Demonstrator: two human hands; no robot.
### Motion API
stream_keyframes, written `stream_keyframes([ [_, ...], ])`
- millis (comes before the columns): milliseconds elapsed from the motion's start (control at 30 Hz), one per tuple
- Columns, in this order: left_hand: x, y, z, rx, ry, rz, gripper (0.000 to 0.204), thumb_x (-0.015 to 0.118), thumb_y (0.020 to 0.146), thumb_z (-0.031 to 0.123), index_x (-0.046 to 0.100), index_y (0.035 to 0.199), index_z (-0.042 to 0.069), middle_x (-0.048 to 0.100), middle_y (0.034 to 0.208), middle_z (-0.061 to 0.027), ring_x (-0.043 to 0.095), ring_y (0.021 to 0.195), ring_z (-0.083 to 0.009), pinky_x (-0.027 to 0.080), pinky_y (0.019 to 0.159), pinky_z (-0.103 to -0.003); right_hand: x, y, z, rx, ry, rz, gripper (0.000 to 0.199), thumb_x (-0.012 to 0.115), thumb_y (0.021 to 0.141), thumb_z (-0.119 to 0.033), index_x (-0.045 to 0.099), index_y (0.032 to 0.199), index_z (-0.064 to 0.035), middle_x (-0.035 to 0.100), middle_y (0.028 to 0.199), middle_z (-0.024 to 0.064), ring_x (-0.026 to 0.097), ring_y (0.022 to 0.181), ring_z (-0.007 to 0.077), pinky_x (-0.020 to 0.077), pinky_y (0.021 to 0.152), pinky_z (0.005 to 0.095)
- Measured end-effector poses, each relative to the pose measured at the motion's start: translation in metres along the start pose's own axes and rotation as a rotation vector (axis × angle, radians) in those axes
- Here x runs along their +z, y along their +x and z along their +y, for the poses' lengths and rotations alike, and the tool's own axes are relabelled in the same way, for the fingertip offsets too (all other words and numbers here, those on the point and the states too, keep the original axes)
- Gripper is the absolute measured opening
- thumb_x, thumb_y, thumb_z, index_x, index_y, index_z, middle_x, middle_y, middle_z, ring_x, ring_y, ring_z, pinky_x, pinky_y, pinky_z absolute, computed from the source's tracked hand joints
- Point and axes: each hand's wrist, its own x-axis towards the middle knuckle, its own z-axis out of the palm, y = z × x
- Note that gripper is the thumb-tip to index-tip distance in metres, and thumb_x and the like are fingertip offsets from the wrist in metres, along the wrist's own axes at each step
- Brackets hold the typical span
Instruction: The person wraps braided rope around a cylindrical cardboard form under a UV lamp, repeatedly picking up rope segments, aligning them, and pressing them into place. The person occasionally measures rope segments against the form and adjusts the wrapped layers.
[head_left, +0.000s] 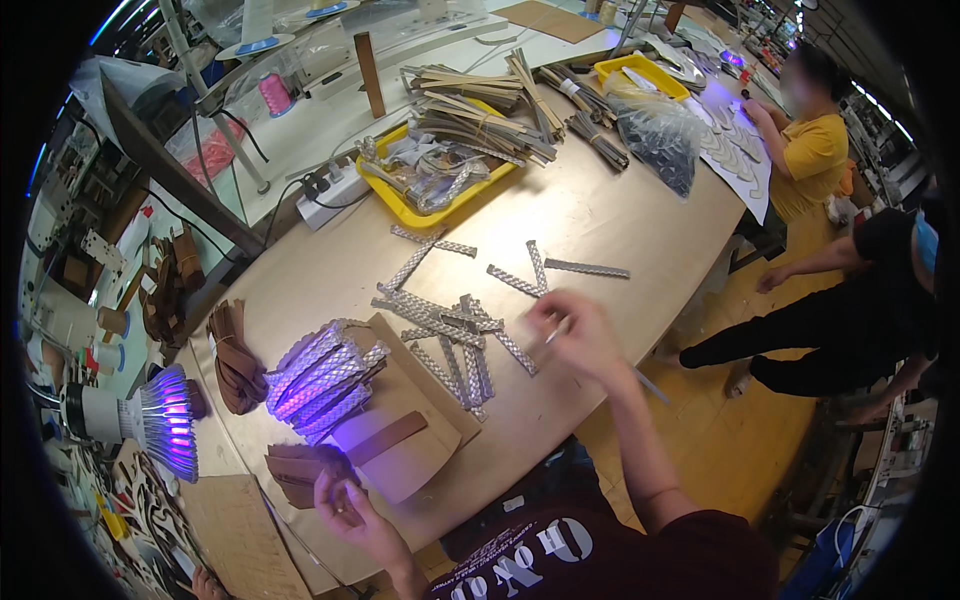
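Note:
My right hand (580, 335) is over the table, right of the loose braided strips (430, 315). It is smeared by motion, its fingers pinched around a small pale thing too blurred to name. My left hand (352, 515) is at the table's near edge with its fingers curled in; what they hold, if anything, is hidden. Beside its fingertips lie flat brown strips (300, 472). A brown board (400, 465) bears a single brown strip (388, 438). At the board's far left, a pile of silvery braided strips (325, 375) glows under purple light.
A finned lamp (165, 422) shines purple at the left. A bundle of brown strips (235, 355) lies near it. Farther back stand a yellow tray (400, 208) of scraps, strip bundles (470, 100) and a power strip (332, 195). Two people (815, 150) are at the right.

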Motion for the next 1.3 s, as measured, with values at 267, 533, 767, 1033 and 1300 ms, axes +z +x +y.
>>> stream_keyframes([
  [267,0.0,-0.018,0.008,0.875,0.265,0.202,0.017,0.052,0.093,0.003,0.051,0.11,0.003,0.047,0.128,-0.0183,0.052,0.106,-0.0241,0.043,0.09,-0.04,-0.066,0.045,0.055,0.064,-0.674,0.245,0.025,0.073,0.083,-0.021,0.066,0.098,-0.0015,0.066,0.077,0.0094,0.063,0.073,0.0272,0.047,0.077,0.0363],
  [533,0.031,-0.026,0.04,0.763,0.015,-0.733,0.027,0.056,0.086,-0.006,0.053,0.112,0.001,0.064,0.108,-0.0147,0.065,0.091,-0.0261,0.05,0.083,-0.037,-0.081,-0.005,0.011,0.277,0.397,0.003,0.019,0.069,0.089,-0.016,0.059,0.098,-0.0043,0.067,0.08,0.0055,0.063,0.071,0.0117,0.0508,0.063,0.027],
  [767,0.093,-0.044,0.052,-0.254,-0.439,-0.985,0.039,0.058,0.093,0.0,0.042,0.129,-0.004,0.066,0.111,-0.0155,0.064,0.107,-0.0228,0.05,0.094,-0.034,-0.004,-0.048,-0.055,0.256,0.859,-0.221,0.028,0.064,0.089,0.0,0.042,0.102,-0.0099,0.065,0.1,0.0117,0.068,0.088,0.0187,0.0559,0.072,0.0262],
  [1033,0.071,-0.032,0.06,-0.343,-0.461,-0.998,0.044,0.052,0.097,0.001,0.034,0.137,-0.004,0.061,0.117,-0.0211,0.062,0.111,-0.0263,0.051,0.097,-0.038,0.022,-0.056,-0.08,0.175,0.847,-0.35,0.031,0.061,0.088,0.006,0.036,0.095,-0.0105,0.062,0.108,0.0171,0.068,0.098,0.0208,0.0561,0.077,0.0267],
  [1300,0.026,-0.018,0.083,-0.326,-0.339,-1.057,0.051,0.051,0.097,0.001,0.032,0.144,-0.005,0.055,0.128,-0.0225,0.058,0.119,-0.0289,0.05,0.1,-0.039,0.015,-0.067,-0.094,0.215,0.903,-0.529,0.035,0.059,0.085,0.012,0.036,0.1,-0.0081,0.058,0.108,0.0159,0.069,0.097,0.0252,0.0571,0.081,0.0284],
])
